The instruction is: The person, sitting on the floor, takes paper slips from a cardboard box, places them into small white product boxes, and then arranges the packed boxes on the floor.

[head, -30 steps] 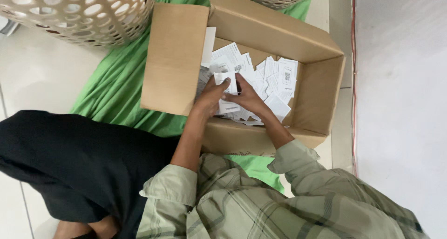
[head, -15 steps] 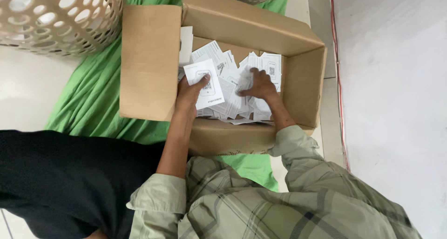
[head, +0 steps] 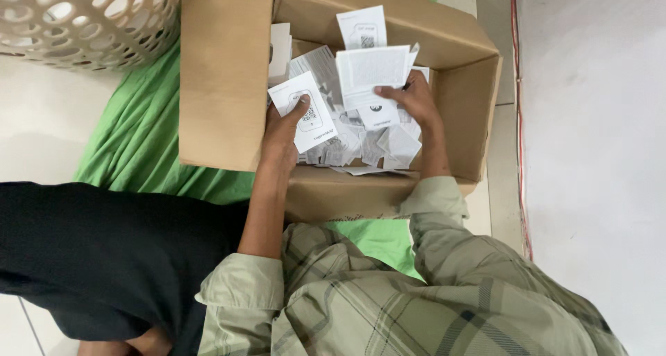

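An open cardboard box (head: 460,72) sits on a green cloth and holds several white printed paper cards (head: 361,144). My left hand (head: 281,131) is inside the box at its left, gripping a single white card (head: 305,120) by its lower edge. My right hand (head: 416,101) is over the middle of the box and holds a larger folded white leaflet (head: 371,72) together with a small card under it. Another white card (head: 362,27) stands against the far wall of the box.
The box's left flap (head: 223,79) lies open and flat. A cream perforated plastic basket (head: 83,20) stands at the upper left. The green cloth (head: 132,134) spreads over pale floor tiles. A black garment (head: 97,252) lies at the lower left. A white wall (head: 590,155) runs along the right.
Both hands have risen out of the pile and drawn apart. The left one now holds up a single card, the right one a leaflet. The view has shifted closer to the box.
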